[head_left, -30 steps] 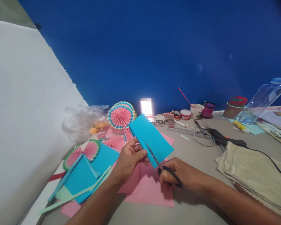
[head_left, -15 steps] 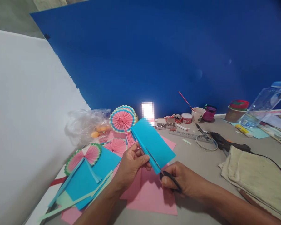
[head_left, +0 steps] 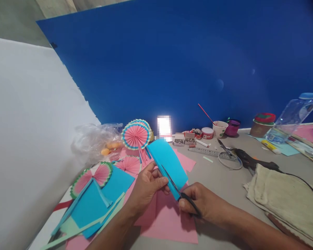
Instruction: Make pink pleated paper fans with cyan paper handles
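My left hand (head_left: 154, 180) pinches a sheet of blue paper (head_left: 169, 158) by its lower left side, thumb on top. The sheet is held up over the table and curls at its right edge. My right hand (head_left: 195, 199) grips black-handled scissors (head_left: 189, 201), with fingers around the handles. The scissor blades lie along the sheet close to its left edge, with a narrow strip beside them next to my left thumb. Below both hands lie sheets of pink paper (head_left: 169, 225).
Pleated paper fans (head_left: 136, 134) and more blue paper (head_left: 117, 180) are on the left, near a plastic bag (head_left: 94, 142). Behind stand pin boxes (head_left: 190, 139), a steel ruler (head_left: 208, 151) and a paper cup (head_left: 220, 129). A folded cloth (head_left: 279, 198) and a clear bottle (head_left: 289, 119) are right.
The blue sheet now bends, and its right corner has curled away from the scissors. The scissors and my right hand have shifted only slightly. My left hand keeps its hold.
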Tool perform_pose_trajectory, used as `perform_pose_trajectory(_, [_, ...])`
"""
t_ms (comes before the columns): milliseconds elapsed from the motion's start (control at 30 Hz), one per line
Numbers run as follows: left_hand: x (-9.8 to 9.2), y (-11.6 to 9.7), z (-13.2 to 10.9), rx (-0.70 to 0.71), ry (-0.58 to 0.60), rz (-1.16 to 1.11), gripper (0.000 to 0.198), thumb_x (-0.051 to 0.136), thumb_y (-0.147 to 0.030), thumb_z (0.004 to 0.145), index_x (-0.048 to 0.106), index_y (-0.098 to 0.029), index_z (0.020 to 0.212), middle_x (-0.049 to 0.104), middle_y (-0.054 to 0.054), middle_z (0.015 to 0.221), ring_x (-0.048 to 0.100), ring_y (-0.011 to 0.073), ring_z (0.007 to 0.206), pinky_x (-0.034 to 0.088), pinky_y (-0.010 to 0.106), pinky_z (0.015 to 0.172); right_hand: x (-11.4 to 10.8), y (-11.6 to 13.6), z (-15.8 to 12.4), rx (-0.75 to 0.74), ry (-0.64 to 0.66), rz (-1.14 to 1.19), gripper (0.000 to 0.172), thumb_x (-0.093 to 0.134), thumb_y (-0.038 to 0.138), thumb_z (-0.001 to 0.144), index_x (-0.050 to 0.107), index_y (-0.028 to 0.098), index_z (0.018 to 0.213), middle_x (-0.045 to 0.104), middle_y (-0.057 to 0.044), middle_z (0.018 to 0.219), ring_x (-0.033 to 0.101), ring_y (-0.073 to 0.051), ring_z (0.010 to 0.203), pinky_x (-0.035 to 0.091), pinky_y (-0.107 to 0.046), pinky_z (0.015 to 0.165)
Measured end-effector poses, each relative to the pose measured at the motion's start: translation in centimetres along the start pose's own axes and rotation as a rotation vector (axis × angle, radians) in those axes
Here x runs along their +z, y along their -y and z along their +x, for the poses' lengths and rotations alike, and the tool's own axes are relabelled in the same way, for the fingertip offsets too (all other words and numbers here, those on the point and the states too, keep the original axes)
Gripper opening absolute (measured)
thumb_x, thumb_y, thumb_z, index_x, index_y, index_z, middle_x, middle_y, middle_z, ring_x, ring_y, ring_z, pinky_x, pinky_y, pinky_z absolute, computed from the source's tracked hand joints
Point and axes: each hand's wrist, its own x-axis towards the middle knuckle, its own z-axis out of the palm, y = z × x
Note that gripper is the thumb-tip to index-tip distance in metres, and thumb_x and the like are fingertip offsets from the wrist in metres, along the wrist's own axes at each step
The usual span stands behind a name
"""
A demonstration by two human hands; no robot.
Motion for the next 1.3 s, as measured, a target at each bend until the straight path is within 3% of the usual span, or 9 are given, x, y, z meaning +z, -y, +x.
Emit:
perform_pose_trajectory(267, [-0.1, 0.3, 0.0, -0.004, 0.018, -0.010, 0.045, 0.082, -0.028, 0.079, 0.061, -0.019, 0.117, 0.070, 0.001, 0.082, 0.067, 0.0140, 0.062, 0.053, 0.025, 0.058, -0.2, -0.7, 0.2, -0.027, -0.015, -0.054, 0.045, 0.070, 0.051, 0.080, 0.056, 0.016, 0.057, 0.046, 0.004, 0.049, 0.036, -0.007, 0.047, 0.024, -0.021, 0.045])
perform_pose_trajectory(400, [0.2, -0.1, 0.1, -0.014, 0.034, -0.029, 0.045, 0.084, -0.029, 0.076, 0.062, -0.018, 0.114, 0.070, 0.001, 0.079, 0.067, 0.0136, 0.059, 0.053, 0.024, 0.056, -0.4, -0.9, 0.0, -0.023, 0.017, -0.048, 0.037, 0.066, 0.043, 0.084, 0.062, 0.014, 0.061, 0.052, 0.003, 0.053, 0.039, -0.007, 0.048, 0.028, -0.020, 0.046])
perform_pose_trajectory(533, [0.5, -0.4, 0.0, -0.030, 0.033, -0.032, 0.044, 0.085, -0.029, 0.074, 0.062, -0.017, 0.110, 0.070, 0.001, 0.079, 0.066, 0.0135, 0.060, 0.053, 0.024, 0.056, -0.4, -0.3, -0.1, -0.064, 0.022, -0.086, 0.040, 0.065, 0.046, 0.085, 0.065, 0.013, 0.063, 0.059, 0.000, 0.059, 0.046, -0.008, 0.052, 0.031, -0.020, 0.048])
perform_pose_trajectory(733, [0.4, -0.3, 0.0, -0.033, 0.043, -0.018, 0.045, 0.085, -0.030, 0.075, 0.062, -0.018, 0.111, 0.070, 0.001, 0.080, 0.067, 0.0139, 0.060, 0.052, 0.024, 0.056, -0.2, -0.3, 0.0, -0.041, -0.018, -0.044, 0.043, 0.070, 0.049, 0.081, 0.061, 0.014, 0.057, 0.049, 0.003, 0.051, 0.039, -0.007, 0.049, 0.028, -0.021, 0.047])
perform_pose_trajectory(933, [0.1, 0.2, 0.0, -0.016, 0.066, -0.010, 0.047, 0.082, -0.029, 0.079, 0.059, -0.019, 0.119, 0.070, 0.001, 0.082, 0.067, 0.0138, 0.062, 0.053, 0.025, 0.058, -0.1, -1.3, 0.3, -0.034, -0.032, 0.021, 0.054, 0.075, 0.063, 0.074, 0.058, 0.015, 0.055, 0.045, 0.004, 0.049, 0.037, -0.007, 0.049, 0.025, -0.022, 0.047])
perform_pose_trajectory(1100, [-0.1, 0.1, 0.0, -0.027, 0.064, 0.004, 0.049, 0.082, -0.031, 0.079, 0.057, -0.019, 0.119, 0.070, 0.001, 0.082, 0.066, 0.0142, 0.062, 0.052, 0.026, 0.058, 0.0, -1.1, 0.4, -0.036, -0.064, -0.027, 0.053, 0.077, 0.060, 0.072, 0.056, 0.015, 0.053, 0.046, 0.004, 0.049, 0.036, -0.007, 0.049, 0.025, -0.023, 0.047])
perform_pose_trajectory(1300, [-0.5, -0.9, 0.5, 0.030, -0.134, -0.049, 0.047, 0.085, -0.037, 0.076, 0.060, -0.017, 0.111, 0.068, 0.001, 0.082, 0.064, 0.0138, 0.067, 0.054, 0.027, 0.061, 0.3, -0.4, 0.2, 0.047, -0.090, -0.124, 0.044, 0.079, 0.048, 0.070, 0.054, 0.016, 0.053, 0.047, 0.005, 0.050, 0.038, -0.008, 0.052, 0.025, -0.024, 0.048])
